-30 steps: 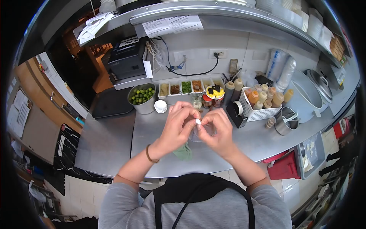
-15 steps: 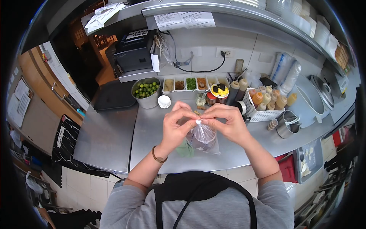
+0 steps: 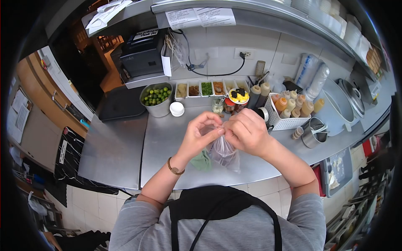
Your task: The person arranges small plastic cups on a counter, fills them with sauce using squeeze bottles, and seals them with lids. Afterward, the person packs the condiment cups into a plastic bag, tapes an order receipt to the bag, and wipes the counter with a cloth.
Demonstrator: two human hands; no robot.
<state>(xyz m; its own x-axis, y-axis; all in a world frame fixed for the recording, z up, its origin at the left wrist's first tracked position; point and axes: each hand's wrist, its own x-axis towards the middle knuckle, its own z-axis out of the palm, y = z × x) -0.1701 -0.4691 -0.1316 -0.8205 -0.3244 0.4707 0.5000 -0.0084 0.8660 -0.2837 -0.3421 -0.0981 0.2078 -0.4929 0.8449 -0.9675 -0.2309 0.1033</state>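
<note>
A clear plastic bag [image 3: 226, 155] with contents I cannot make out hangs below my two hands, over the front of the steel counter [image 3: 167, 144]. My left hand [image 3: 202, 133] pinches its gathered neck between thumb and fingers. Curled over the same neck from the other side is my right hand [image 3: 248, 133], its fingertips partly hidden. Just left of the bag, a green cloth [image 3: 202, 161] lies on the counter.
Behind my hands stand a metal pot of green limes [image 3: 157, 97], stacked white cups [image 3: 176, 109] and topping containers [image 3: 206, 88]. To the right are a white basket [image 3: 289, 123] of sauce bottles and a metal canister [image 3: 313, 133]. A shelf [image 3: 259, 19] overhangs the back.
My right hand has turned over and its fingers have curled in more tightly at the bag's neck. My left hand keeps its pinch. The view has shifted slightly.
</note>
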